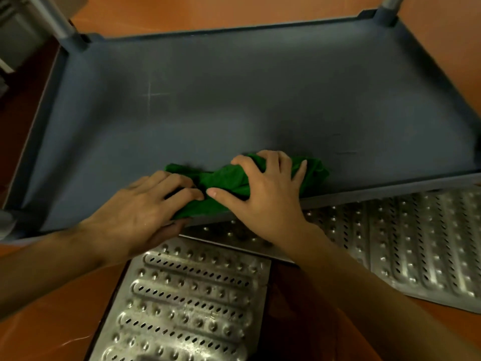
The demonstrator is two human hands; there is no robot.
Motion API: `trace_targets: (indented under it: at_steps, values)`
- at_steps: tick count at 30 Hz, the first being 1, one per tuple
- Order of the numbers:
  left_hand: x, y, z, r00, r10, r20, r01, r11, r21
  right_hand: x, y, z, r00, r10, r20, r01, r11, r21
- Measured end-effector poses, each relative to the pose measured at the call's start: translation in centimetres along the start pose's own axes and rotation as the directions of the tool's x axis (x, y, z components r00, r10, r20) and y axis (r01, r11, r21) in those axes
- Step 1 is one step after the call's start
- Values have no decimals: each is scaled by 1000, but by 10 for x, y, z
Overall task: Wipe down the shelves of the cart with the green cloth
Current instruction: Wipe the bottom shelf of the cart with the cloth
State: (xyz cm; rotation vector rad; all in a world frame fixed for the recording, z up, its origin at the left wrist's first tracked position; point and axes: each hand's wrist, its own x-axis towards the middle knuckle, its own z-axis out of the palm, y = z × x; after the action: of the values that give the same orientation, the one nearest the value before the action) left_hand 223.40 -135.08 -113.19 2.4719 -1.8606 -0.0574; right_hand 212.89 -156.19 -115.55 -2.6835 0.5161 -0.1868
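A crumpled green cloth (pixel 229 178) lies on the grey cart shelf (pixel 234 100), close to the shelf's near rim. My right hand (pixel 265 194) lies over the cloth's middle and right part, fingers curled round a bunched fold. My left hand (pixel 140 207) holds the cloth's left end at the near rim, its fingers curled onto the fabric and its thumb under the shelf's edge. Part of the cloth is hidden beneath both hands.
The shelf has a raised rim and grey corner posts at the far left (pixel 62 29) and far right (pixel 387 9). Perforated metal floor grates (pixel 187 303) lie below the cart on an orange floor (pixel 39 321). A faint cross-shaped scratch (pixel 151 95) marks the shelf's left part.
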Motion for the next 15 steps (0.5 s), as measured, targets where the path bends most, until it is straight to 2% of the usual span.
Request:
trace_targets:
  at_steps: [2,5,7,13,15]
  values:
    - [-1,-2,3,999,-30,-38,28,999,-42,6,-1,3,999,26,-18,-26,999,24]
    - [-9,-10,14,980,-149,-132,141,988,-68,9,7,8,997,-12,-78,19,995,99]
    - [-16,-18,23,965,-220,-140,212,975,-69,9,14,11,991,-26,-128,45,988,150]
    - [-13,-29,35,972,-157,-176,162,987,14,18,36,7,967,-40,-251,97,971,220]
    - [-8,-34,35,968,-148,-205,160,986,45,26,51,1,962,-3,-274,68,972,226]
